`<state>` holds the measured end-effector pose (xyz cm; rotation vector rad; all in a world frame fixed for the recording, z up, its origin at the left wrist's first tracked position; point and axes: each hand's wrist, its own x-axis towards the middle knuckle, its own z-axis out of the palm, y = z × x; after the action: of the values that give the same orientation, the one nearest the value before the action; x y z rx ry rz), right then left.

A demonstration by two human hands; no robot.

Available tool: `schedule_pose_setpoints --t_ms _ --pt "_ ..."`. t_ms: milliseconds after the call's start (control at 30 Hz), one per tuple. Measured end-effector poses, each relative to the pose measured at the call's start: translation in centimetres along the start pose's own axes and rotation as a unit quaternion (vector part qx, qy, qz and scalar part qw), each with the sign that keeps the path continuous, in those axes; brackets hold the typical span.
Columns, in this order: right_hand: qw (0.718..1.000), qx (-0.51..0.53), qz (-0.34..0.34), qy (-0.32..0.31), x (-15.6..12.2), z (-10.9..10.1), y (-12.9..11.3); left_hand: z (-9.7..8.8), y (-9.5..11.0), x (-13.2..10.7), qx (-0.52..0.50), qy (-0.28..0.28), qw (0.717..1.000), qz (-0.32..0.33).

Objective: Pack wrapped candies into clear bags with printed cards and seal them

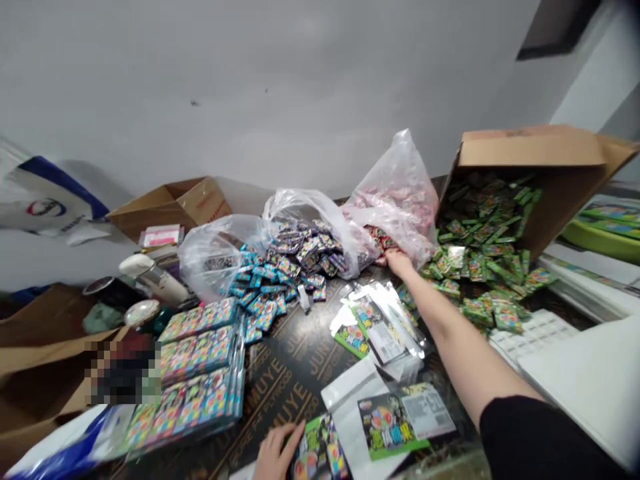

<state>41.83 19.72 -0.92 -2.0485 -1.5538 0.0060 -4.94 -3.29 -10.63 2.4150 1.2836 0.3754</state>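
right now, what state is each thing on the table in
tipped cardboard box, on its side, open, green packets spilling out
red-packet bag, mouth open, right hand at it
purple-packet bag, open, packets spilling
left cardboard box, flaps open
left hand, resting on a printed pouch
card packs, stacked flat

I'm seeing a tipped box (540, 167) lying far right, its packets (480, 267) spilling onto the surface (290, 380). Left of it three bags (310, 213) are sitting in a row, my right hand (399, 261) lying at the nearest bag (400, 187). Pouches (380, 327) are lying mid-surface, stacked packs (200, 360) left, my left hand (275, 455) nearest me.
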Motion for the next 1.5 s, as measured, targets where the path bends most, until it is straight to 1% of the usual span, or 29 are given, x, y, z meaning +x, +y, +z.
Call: schedule_pose_setpoints --t_ms 100,167,233,267,300,333,367,400,433,467,500,533,567,633,700,767,867,900,933,967,1000,1033,1067,1167,1233,1333,1400,1467,1500 --pt "0.998 0.060 0.007 0.005 -0.9 -0.8 -0.1 -2.5 2.4 0.0 -0.055 -0.036 0.997 -0.035" --pt "0.994 0.109 0.005 0.016 -2.4 -1.0 -0.7 -4.0 3.3 0.7 -0.114 -0.047 0.990 -0.065" --pt "0.987 0.157 -0.001 0.020 -5.5 -1.1 -2.3 -5.2 3.7 1.8 -0.191 -0.014 0.976 -0.102" --pt "0.982 0.190 -0.006 0.006 -7.7 -1.1 -3.5 -5.6 3.9 2.4 -0.236 0.017 0.964 -0.124" --pt "0.975 0.220 -0.012 -0.018 -10.2 -1.1 -4.8 -5.8 4.2 3.1 -0.289 0.044 0.945 -0.144" --pt "0.961 0.267 -0.028 -0.071 -12.9 -1.0 -6.4 -6.0 4.5 3.9 -0.354 0.065 0.918 -0.167" --pt "0.904 0.392 -0.013 -0.172 -15.7 -0.9 -7.9 -6.1 4.9 4.6 -0.424 0.072 0.883 -0.190" --pt "0.834 0.480 0.010 -0.272 -18.3 -0.7 -9.5 -6.1 5.4 5.2 -0.492 0.064 0.843 -0.207" --pt "0.776 0.527 0.034 -0.343 -20.6 -0.4 -10.8 -5.9 5.8 5.7 -0.549 0.049 0.804 -0.221" --pt "0.740 0.553 0.050 -0.381 -22.6 -0.1 -11.9 -5.7 6.2 6.2 -0.591 0.031 0.772 -0.231" --pt "0.720 0.568 0.058 -0.395 -24.1 0.2 -12.8 -5.5 6.5 6.5 -0.615 0.017 0.751 -0.239" --pt "0.718 0.574 0.071 -0.387 -25.3 0.5 -13.2 -5.2 6.7 6.7 -0.621 0.014 0.744 -0.247" --pt "0.728 0.577 0.085 -0.362 -26.1 0.7 -13.4 -4.9 6.6 6.7 -0.614 0.022 0.746 -0.256" --pt "0.753 0.577 0.118 -0.293 -26.9 1.1 -13.2 -4.4 6.2 6.7 -0.586 0.053 0.761 -0.272" --pt "0.766 0.576 0.143 -0.248 -27.2 1.2 -12.7 -4.1 5.5 6.6 -0.564 0.084 0.773 -0.278" --pt "0.765 0.579 0.148 -0.241 -27.5 0.9 -12.5 -4.2 5.0 6.5 -0.549 0.113 0.781 -0.277" --pt "0.762 0.580 0.139 -0.253 -28.0 0.1 -13.1 -4.6 5.4 6.1 -0.479 0.182 0.822 -0.249" --pt "0.765 0.575 0.130 -0.260 -28.1 -0.1 -13.4 -4.7 5.8 5.9 -0.465 0.181 0.834 -0.236" --pt "0.770 0.568 0.117 -0.268 -28.2 -0.4 -13.8 -4.7 6.3 5.7 -0.468 0.156 0.840 -0.226" --pt "0.776 0.558 0.102 -0.276 -28.3 -0.6 -14.2 -4.7 6.9 5.4 -0.487 0.116 0.837 -0.222" --pt "0.782 0.551 0.086 -0.279 -28.4 -0.7 -14.5 -4.7 7.5 5.2 -0.520 0.072 0.820 -0.228" --pt "0.787 0.547 0.069 -0.277 -28.5 -0.8 -14.8 -4.7 8.0 4.9 -0.556 0.039 0.795 -0.239" --pt "0.792 0.546 0.046 -0.270 -28.6 -0.8 -15.0 -4.7 8.4 4.6 -0.591 0.022 0.765 -0.254" --pt "0.811 0.530 -0.059 -0.239 -28.9 -1.1 -15.2 -4.9 9.1 4.1 -0.668 0.039 0.686 -0.287" --pt "0.837 0.478 -0.140 -0.227 -29.2 -1.5 -15.3 -5.2 9.2 3.8 -0.692 0.048 0.659 -0.291" --pt "0.872 0.376 -0.225 -0.217 -29.6 -2.1 -15.5 -5.3 9.3 3.8 -0.690 0.065 0.653 -0.305" --pt "0.886 0.330 -0.255 -0.203 -29.8 -2.4 -15.7 -5.2 9.3 3.8 -0.680 0.080 0.660 -0.309" --pt "0.898 0.304 -0.262 -0.182 -29.9 -2.5 -15.8 -5.0 9.3 3.7 -0.663 0.077 0.683 -0.297" --pt "0.904 0.295 -0.257 -0.171 -29.9 -2.5 -15.7 -4.9 9.1 3.5 -0.649 0.063 0.704 -0.284"
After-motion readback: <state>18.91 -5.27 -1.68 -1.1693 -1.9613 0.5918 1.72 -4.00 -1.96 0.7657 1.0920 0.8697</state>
